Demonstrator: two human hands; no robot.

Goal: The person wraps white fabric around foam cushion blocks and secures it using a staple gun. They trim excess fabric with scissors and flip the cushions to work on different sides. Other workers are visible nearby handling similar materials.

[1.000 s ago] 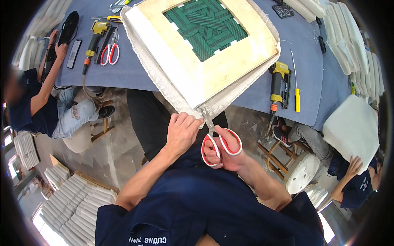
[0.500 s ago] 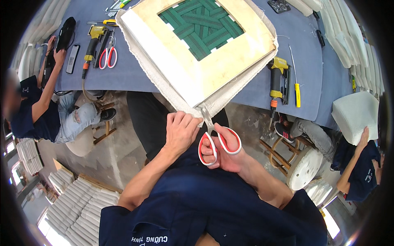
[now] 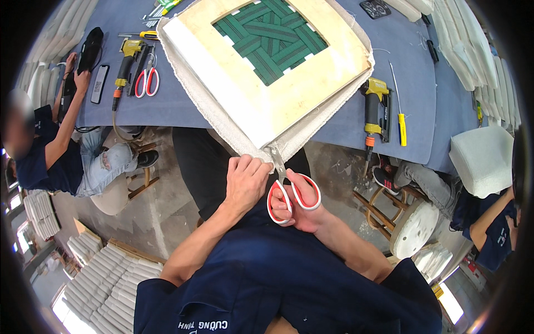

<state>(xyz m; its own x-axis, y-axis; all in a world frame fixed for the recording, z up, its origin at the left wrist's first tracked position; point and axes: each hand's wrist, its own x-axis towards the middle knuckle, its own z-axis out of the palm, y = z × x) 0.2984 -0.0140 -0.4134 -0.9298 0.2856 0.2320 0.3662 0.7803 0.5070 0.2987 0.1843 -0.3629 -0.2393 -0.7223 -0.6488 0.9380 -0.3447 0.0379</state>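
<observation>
A square seat panel [image 3: 267, 106] lies bottom up across the table's near edge, with woven green webbing [image 3: 271, 39] in its pale wooden frame. Cream fabric [image 3: 218, 114] wraps beneath it and sticks out around the rim. My left hand [image 3: 246, 181] is closed on the fabric at the near corner, its fingers pinched together. In my right hand [image 3: 305, 209] are scissors [image 3: 281, 175] with red and white handles, my fingers through the loops. Their blades point away from me and meet the fabric at that same corner, beside my left fingertips. The blade tips are partly hidden.
On the blue-grey table lie two yellow staple guns [image 3: 129, 50] [image 3: 377, 103], a second pair of scissors [image 3: 148, 80], a yellow-handled screwdriver [image 3: 401, 125] and a phone [image 3: 99, 83]. Co-workers sit at both sides; a white padded seat [image 3: 481, 158] is at the right.
My right hand and the scissors have shifted slightly left, with the handle loops closer together. My left hand keeps its grip on the fabric. The right co-worker's hand has moved lower on the padded seat.
</observation>
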